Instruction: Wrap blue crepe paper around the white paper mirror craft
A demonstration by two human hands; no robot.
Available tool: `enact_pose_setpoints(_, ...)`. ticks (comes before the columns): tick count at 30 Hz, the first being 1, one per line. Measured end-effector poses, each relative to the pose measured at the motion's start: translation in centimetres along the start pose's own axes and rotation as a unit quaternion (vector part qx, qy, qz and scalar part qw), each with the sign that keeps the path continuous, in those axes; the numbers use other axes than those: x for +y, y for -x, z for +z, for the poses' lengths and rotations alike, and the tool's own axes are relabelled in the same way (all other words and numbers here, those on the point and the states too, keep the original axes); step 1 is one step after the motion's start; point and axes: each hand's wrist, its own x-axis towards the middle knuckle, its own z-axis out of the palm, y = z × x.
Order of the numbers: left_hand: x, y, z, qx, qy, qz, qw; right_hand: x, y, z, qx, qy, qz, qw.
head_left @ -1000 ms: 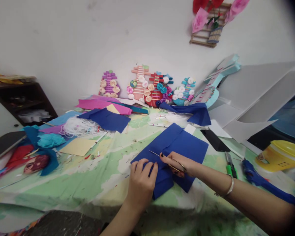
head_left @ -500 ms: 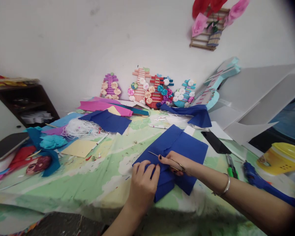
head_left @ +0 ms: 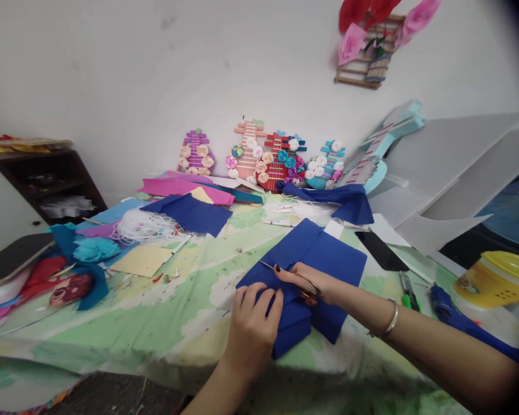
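Blue crepe paper (head_left: 337,256) lies folded and layered near the table's front edge. My right hand (head_left: 309,279) is closed round the handles of a pair of scissors (head_left: 266,264), whose thin blade points left over the paper. Much of the scissors is hidden by the fingers and the blue sheet. My left hand (head_left: 255,323) grips the near left part of the paper, fingers bent over it and thumb out of sight. It sits just below the blade's tip.
A black phone (head_left: 380,251), a green cutter (head_left: 409,293), a blue glue gun (head_left: 445,305) and a yellow tub (head_left: 497,279) stand at the right. White string (head_left: 147,226) and paper scraps lie left. Decorated paper guitars (head_left: 247,150) lean on the wall.
My right hand and the scissors have shifted slightly left across the blue paper. The left hand keeps its hold on the paper, and the view has moved a little.
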Motion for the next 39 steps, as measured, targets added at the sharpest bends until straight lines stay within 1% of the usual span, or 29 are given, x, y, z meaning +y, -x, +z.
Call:
enact_pose_setpoints(10,0.2,0.2,0.0,-0.003,0.012,-0.002,1.0,0.8,-0.1,0.0,-0.008,0.019,-0.047,0.999)
enact_pose_setpoints(14,0.2,0.3,0.0,0.0,0.012,0.0,1.0,0.9,-0.2,0.1,-0.014,0.019,-0.042,0.999)
enact_pose_setpoints(19,0.1,0.4,-0.1,0.001,0.006,0.003,1.0,0.8,-0.6,0.3,0.008,0.046,-0.018,0.999)
enact_pose_setpoints(24,0.1,0.4,-0.2,0.002,0.011,0.002,1.0,1.0,-1.1,0.1,-0.003,0.062,-0.033,0.998)
enact_pose_setpoints(30,0.1,0.4,-0.3,-0.006,0.024,0.006,1.0,1.1,-0.7,0.0,-0.016,0.059,-0.057,0.997)
enact_pose_setpoints(36,0.3,0.3,-0.9,-0.001,0.078,0.016,0.997,1.0,-0.6,0.0,-0.006,0.047,-0.057,0.997)
enact_pose_setpoints(38,-0.3,0.3,-1.5,0.009,0.115,0.007,0.993,0.7,-0.2,-0.4,0.002,0.036,-0.052,0.998)
enact_pose_setpoints(39,-1.0,0.2,-1.9,0.016,0.137,-0.008,0.99,0.5,0.1,-0.6,0.005,0.031,-0.048,0.998)
